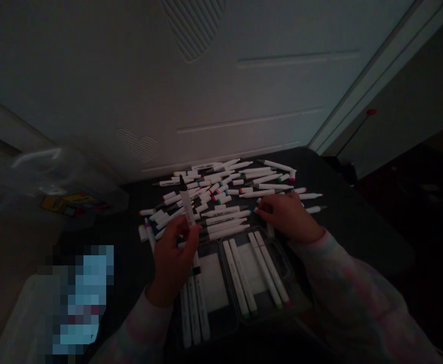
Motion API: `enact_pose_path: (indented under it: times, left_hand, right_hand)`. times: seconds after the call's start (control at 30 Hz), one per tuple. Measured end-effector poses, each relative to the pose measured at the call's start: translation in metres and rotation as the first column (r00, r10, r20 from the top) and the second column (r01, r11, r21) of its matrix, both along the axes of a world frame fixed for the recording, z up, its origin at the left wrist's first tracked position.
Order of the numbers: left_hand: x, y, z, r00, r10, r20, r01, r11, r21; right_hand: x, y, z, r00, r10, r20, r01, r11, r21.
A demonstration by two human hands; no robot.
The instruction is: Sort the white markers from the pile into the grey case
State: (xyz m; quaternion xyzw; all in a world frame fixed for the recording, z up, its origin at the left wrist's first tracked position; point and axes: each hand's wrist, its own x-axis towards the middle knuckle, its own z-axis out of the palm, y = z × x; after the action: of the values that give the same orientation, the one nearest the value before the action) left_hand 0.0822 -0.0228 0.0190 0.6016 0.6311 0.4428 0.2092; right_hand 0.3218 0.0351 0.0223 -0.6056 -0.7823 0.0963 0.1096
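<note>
My left hand [176, 258] grips a white marker [187, 205] upright, its dark tip pointing up and uncapped. Over the right part of the pile, my right hand [284, 215] has its fingers pinched around a small white marker cap [258, 209], partly hidden by the fingertips. Below both hands lies an opened clear plastic case [229, 323] with two halves. Several capped white markers [194, 313] rest in its left half, and more markers [240, 278] lie in its right half. Loose uncapped markers [227, 220] and caps are scattered behind the case.
The dark tabletop [358, 242] meets a white panel [225, 101] with raised heart patterns at the back. A clear plastic bag or container [103, 197] with yellow packages stands at the left. A pixelated bright screen [85, 298] sits at the lower left.
</note>
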Motion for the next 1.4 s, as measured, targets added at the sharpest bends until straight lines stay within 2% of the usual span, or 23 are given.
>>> enact_pose_path:
  times: [0.13,0.33,0.53,0.77,1.2,1.4]
  left_hand:
    - [-0.002,-0.002,-0.003,1.0,0.006,0.023,-0.006,1.0,-0.003]
    - [-0.005,-0.003,-0.01,0.986,0.012,0.168,-0.01,1.0,-0.012]
    - [-0.002,-0.001,-0.005,0.96,0.023,0.28,-0.022,1.0,-0.007]
    - [-0.001,0.0,-0.005,0.959,0.027,0.282,-0.027,1.0,-0.006]
    - [-0.003,0.0,-0.01,0.958,0.027,0.285,-0.026,1.0,-0.006]
    - [-0.003,0.0,-0.009,0.956,-0.001,0.293,-0.003,1.0,0.013]
  right_hand:
    - [-0.003,0.0,-0.001,1.0,-0.003,-0.028,0.003,1.0,-0.008]
    - [-0.007,0.0,-0.002,0.998,0.032,-0.061,-0.031,0.999,0.006]
    - [-0.009,-0.001,-0.01,0.987,0.139,-0.085,-0.135,0.989,0.058]
    - [-0.012,-0.003,-0.012,0.983,0.18,-0.035,-0.178,0.983,0.051]
    - [-0.01,-0.001,-0.014,0.987,0.161,-0.012,-0.16,0.985,0.067]
    - [-0.007,0.0,-0.012,0.99,0.125,-0.058,-0.122,0.991,0.049]
